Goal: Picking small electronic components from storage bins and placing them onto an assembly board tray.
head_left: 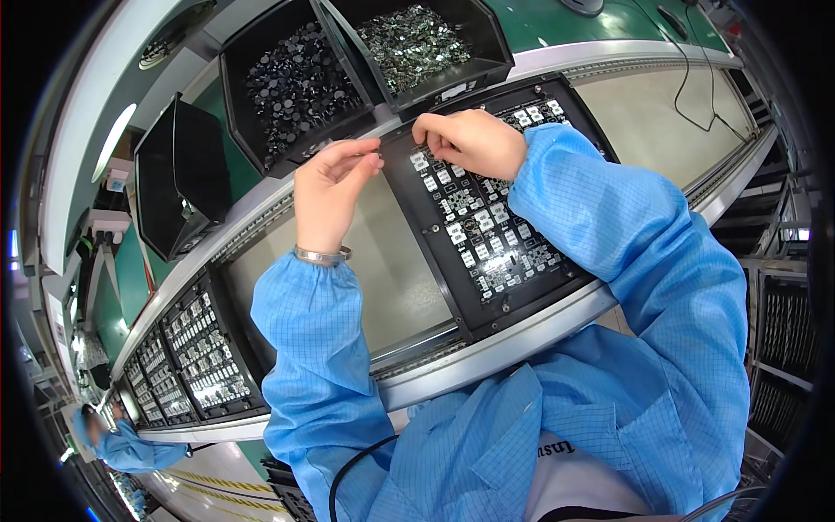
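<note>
The work looks partway: pale components [457, 233] already dot the dark circuit boards [497, 230], but what remains cannot be told. Their flat black tray [414, 205] lies on the conveyor [396, 265], the curled right hand [477, 143] over it; the left hand [329, 187] nearly pinches, any grip unclear for both.

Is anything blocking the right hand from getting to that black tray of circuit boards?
Nothing visible blocks it: the right hand is over the upper part of the black tray. The left hand is off by the tray's left edge. Fingertip contact is hidden.
</note>
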`<state>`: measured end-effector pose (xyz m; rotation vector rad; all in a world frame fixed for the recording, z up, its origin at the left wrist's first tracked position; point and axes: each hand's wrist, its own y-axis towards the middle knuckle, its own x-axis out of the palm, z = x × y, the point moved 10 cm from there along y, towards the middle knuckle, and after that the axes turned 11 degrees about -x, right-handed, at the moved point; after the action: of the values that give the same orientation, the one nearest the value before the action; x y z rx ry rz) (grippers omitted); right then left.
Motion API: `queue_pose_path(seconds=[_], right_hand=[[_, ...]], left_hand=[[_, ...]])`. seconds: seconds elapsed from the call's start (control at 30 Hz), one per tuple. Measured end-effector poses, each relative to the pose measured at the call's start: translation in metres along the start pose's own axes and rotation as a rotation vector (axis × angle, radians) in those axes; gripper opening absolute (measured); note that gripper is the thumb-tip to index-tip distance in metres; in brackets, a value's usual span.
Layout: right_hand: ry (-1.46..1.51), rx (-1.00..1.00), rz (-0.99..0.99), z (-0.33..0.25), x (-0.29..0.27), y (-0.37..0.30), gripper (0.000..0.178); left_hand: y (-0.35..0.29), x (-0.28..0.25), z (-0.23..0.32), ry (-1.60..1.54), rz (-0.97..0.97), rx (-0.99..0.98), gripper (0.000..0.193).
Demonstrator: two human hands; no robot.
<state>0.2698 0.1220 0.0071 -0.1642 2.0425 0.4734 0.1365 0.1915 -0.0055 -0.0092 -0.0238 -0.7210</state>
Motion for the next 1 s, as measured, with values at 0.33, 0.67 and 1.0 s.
queue_pose_path(seconds=[0.33,0.67,1.0], right_hand=[[-0.167,-0.033,-0.132,-0.009,0.007,0.010,0.021],[-0.224,-0.155,-0.109,-0.014,-0.003,0.006,0.030],[-0.157,0.059,0.216,0.026,-0.109,0.036,0.029]], left_hand=[[0.009,0.012,-0.026,0.005,-0.023,-0.067,0.020],[0.017,0.026,-0.041,0.009,-0.024,-0.046,0.020],[0.019,0.050,-0.024,0.233,0.018,0.085,0.022]])
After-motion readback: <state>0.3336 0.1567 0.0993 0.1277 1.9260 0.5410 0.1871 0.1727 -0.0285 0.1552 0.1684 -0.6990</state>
